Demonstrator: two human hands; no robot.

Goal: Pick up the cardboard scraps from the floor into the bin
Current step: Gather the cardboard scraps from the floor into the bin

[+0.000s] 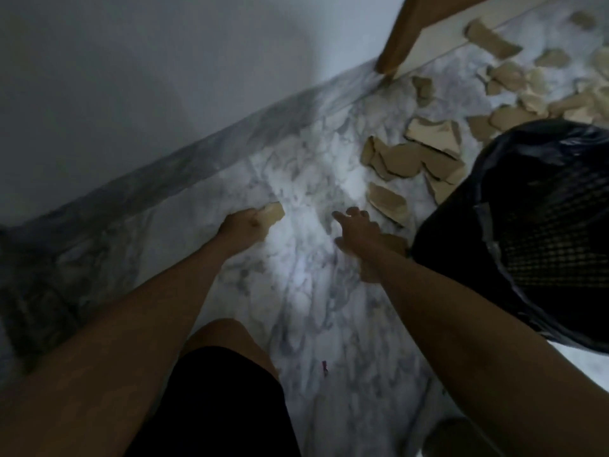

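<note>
My left hand is closed around a small tan cardboard scrap just above the marble floor. My right hand stretches forward with fingers spread and nothing in it, close to a flat scrap lying on the floor. Several more scraps lie in a loose trail toward the upper right. The black mesh bin, lined with a dark bag, stands at the right, beside my right forearm.
A white wall with a marble skirting runs along the left. A wooden furniture leg stands at the top. My knee in black shorts is at the bottom. A tiny purple bit lies on the floor.
</note>
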